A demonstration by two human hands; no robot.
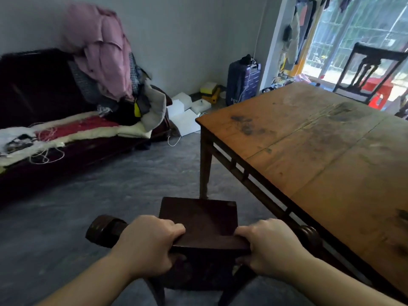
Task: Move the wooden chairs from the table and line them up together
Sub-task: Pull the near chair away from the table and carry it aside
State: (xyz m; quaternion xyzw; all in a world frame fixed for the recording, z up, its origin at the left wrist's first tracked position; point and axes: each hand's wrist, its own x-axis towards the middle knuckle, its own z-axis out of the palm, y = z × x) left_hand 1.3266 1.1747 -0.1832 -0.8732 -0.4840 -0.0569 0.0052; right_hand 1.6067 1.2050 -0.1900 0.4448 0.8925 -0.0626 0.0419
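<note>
Here we stand with the wooden table [309, 140] spreading off to the right of our hands and ahead of them, its near long edge running away from us just beside the right wrist. Well beyond the hands, at the table's far side by the window, a second dark chair [371, 71] stands upright, far out of reach. To the left of the hands the grey floor [77, 206] lies open up to the sofa [44, 102].

Directly under and in front of our hands is the dark wooden chair [198, 219]: its seat lies just ahead of the knuckles, and its top rail runs crosswise, left to right, from one hand to the other. The left hand [145, 244] is clenched around the rail near its scrolled left end; the right hand [269, 246] is clenched around the rail's right part, close beside the table edge. Both hands sit about equally near, one on each half of the rail.

We judge that the chair has to travel leftward or back towards us, since the table blocks the right side.
</note>
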